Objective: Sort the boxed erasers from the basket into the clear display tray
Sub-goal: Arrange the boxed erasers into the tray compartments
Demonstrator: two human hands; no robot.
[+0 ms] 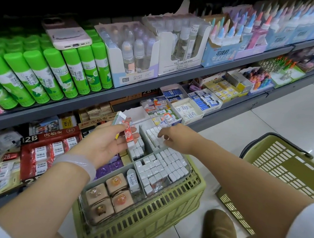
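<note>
A clear display tray (189, 166) with several compartments rests on top of a green basket (157, 214). Its compartments hold rows of white boxed erasers (166, 165), and the near one holds pink square erasers (110, 195). My left hand (108, 142) is palm up over the tray's left side and holds a few boxed erasers (126, 129), one red and white, between thumb and fingers. My right hand (171, 136) reaches into a far compartment, its curled fingers on the white boxes (153, 135) there. Whether it grips one is hidden.
Store shelves run along the left and back with green glue sticks (46, 71), a phone (66, 32) lying on them, red 2B eraser packs (45, 149) and eraser boxes (188, 106). A second green basket (291, 169) stands on the tiled floor at right, by my brown shoe (219, 231).
</note>
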